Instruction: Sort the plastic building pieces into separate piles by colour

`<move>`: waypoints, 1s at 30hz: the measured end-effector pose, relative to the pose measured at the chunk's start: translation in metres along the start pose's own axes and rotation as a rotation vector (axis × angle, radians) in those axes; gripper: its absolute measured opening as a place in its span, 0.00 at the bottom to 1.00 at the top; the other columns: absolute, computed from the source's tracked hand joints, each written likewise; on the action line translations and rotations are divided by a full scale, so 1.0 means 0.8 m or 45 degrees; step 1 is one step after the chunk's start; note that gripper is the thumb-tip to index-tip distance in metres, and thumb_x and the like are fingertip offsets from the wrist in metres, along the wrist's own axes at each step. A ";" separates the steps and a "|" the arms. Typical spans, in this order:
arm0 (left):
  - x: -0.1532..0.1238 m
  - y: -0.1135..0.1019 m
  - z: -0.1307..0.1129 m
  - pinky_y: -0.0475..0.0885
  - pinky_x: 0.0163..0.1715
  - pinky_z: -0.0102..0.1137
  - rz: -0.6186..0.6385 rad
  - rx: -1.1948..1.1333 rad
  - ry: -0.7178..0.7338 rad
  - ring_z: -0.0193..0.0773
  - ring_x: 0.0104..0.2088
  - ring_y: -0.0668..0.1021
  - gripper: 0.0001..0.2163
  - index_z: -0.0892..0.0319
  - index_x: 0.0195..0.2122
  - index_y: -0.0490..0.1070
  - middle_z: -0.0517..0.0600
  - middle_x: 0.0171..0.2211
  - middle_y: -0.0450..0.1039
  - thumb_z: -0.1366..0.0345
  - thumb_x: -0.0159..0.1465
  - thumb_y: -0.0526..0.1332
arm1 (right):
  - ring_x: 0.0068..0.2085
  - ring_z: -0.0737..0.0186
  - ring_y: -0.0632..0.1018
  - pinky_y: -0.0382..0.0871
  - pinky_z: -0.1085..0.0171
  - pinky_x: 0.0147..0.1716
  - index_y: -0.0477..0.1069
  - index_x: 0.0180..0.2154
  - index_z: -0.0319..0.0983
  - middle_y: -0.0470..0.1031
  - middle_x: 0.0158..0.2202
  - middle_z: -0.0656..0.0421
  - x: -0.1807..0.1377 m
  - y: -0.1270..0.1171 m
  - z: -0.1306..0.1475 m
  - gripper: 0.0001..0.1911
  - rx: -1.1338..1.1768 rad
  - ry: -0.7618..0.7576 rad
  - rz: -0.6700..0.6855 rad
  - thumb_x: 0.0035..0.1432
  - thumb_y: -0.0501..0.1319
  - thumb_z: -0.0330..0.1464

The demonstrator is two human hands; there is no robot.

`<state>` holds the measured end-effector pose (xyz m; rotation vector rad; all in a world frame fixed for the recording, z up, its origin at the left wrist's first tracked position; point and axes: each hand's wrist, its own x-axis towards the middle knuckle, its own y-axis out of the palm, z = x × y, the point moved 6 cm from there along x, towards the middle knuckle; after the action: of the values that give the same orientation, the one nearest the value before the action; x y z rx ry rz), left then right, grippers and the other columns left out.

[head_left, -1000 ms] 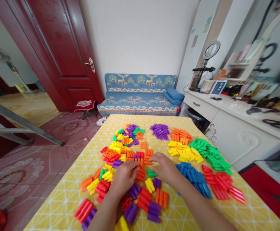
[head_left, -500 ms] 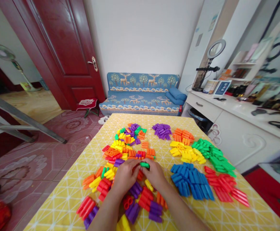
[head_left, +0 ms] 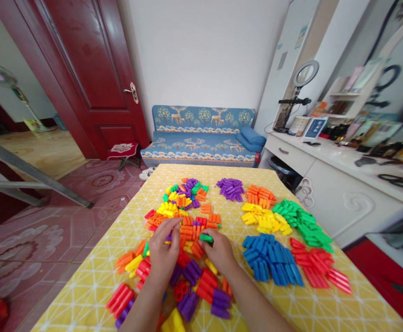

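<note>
A person's right hand (head_left: 220,252) clamps thumb and fingers on a green plastic piece (head_left: 206,238) above a patterned yellow tablecloth (head_left: 97,286). The left hand (head_left: 164,249) hovers over loose mixed-colour pieces (head_left: 191,272), its thumb apparently a little apart from curled fingers, though the angle partly hides the grip.

The held piece sits near the middle of the table, just beyond the right fingertips and beside scattered orange pieces (head_left: 197,249). To the right lie single-colour piles: blue (head_left: 272,260) nearest the right forearm, then red (head_left: 321,265), green (head_left: 303,223), yellow (head_left: 266,216), orange (head_left: 261,196) and purple (head_left: 230,189).

On a white dressing table (head_left: 291,150), a blue card (head_left: 315,127) with a white border carries pale lettering too small to read with certainty. Beside it stands a tub (head_left: 298,125) with a printed wrap, its words blurred. A sticker (head_left: 301,37) on the tall white cabinet (head_left: 289,60) is likewise illegible. Deer and trees pattern the blue sofa (head_left: 201,143) behind.
</note>
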<state>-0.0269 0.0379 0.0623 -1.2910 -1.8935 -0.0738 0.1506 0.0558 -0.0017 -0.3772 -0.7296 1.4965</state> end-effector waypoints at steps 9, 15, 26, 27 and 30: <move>-0.002 0.009 0.048 0.68 0.50 0.48 0.313 0.795 -0.256 0.55 0.55 0.69 0.18 0.56 0.50 0.72 0.59 0.59 0.61 0.57 0.60 0.59 | 0.38 0.59 0.77 0.66 0.65 0.38 0.75 0.37 0.43 0.79 0.35 0.60 0.001 -0.001 -0.001 0.08 -0.007 0.000 -0.013 0.52 0.62 0.31; -0.010 0.022 0.050 0.68 0.49 0.48 0.467 0.851 -0.200 0.55 0.57 0.67 0.19 0.54 0.52 0.71 0.58 0.62 0.58 0.56 0.60 0.59 | 0.37 0.60 0.77 0.66 0.65 0.38 0.75 0.38 0.43 0.79 0.35 0.60 0.001 -0.001 -0.002 0.08 0.003 0.009 -0.011 0.53 0.62 0.32; -0.009 0.026 0.056 0.68 0.52 0.45 0.479 0.733 -0.086 0.51 0.52 0.71 0.16 0.53 0.49 0.74 0.55 0.58 0.65 0.60 0.60 0.60 | 0.36 0.60 0.77 0.66 0.66 0.37 0.75 0.37 0.43 0.79 0.34 0.60 0.001 -0.002 -0.001 0.07 -0.006 0.003 -0.015 0.53 0.62 0.31; -0.009 0.026 0.055 0.68 0.52 0.45 0.476 0.710 -0.085 0.50 0.52 0.72 0.16 0.53 0.49 0.74 0.55 0.57 0.65 0.60 0.60 0.60 | 0.37 0.60 0.77 0.65 0.66 0.37 0.75 0.37 0.43 0.79 0.34 0.60 0.001 -0.002 -0.001 0.07 -0.005 0.001 -0.015 0.53 0.62 0.31; -0.008 0.027 0.052 0.70 0.52 0.42 0.458 0.630 -0.107 0.49 0.52 0.72 0.15 0.54 0.48 0.74 0.55 0.57 0.64 0.62 0.60 0.60 | 0.36 0.60 0.77 0.65 0.66 0.37 0.74 0.37 0.43 0.78 0.34 0.60 0.001 -0.001 -0.002 0.07 -0.004 0.002 -0.010 0.53 0.61 0.32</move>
<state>-0.0333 0.0628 0.0221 -1.2702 -1.5786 0.6052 0.1521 0.0564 -0.0019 -0.3775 -0.7321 1.4878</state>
